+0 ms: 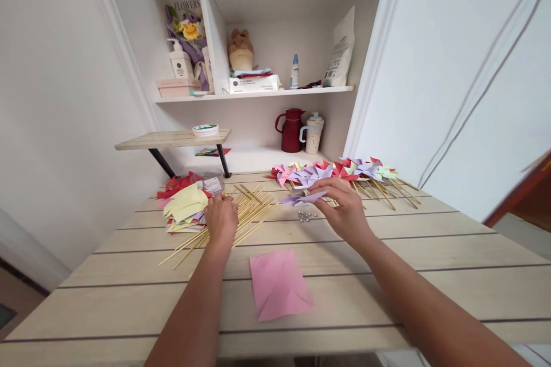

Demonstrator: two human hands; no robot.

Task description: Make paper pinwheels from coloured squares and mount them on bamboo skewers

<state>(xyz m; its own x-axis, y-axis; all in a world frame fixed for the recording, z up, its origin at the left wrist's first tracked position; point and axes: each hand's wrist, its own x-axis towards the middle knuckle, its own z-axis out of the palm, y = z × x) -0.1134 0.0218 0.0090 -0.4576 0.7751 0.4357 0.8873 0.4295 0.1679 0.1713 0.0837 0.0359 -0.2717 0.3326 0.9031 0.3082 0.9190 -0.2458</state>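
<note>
My left hand (221, 221) rests on a loose bundle of thin wooden sticks (253, 209), its fingers curled down and the tips hidden. Just left of it lies a stack of cut paper squares (185, 203), pale yellow on top. Raised a little over the table, my right hand (342, 203) pinches a purple paper pinwheel (301, 199), seen nearly edge-on. Beneath that pinwheel is a small cluster of silvery beads or pins (306, 216). Nearer to me, a pink paper square (279, 285) with slits toward its corners lies flat between my forearms.
Several finished pinwheels on sticks (322, 172) are heaped at the table's back right. A small raised shelf (172, 139) with black legs stands at the back left. Behind the table, a red jug (293, 131) and a lidded cup (314, 133) stand in the shelving.
</note>
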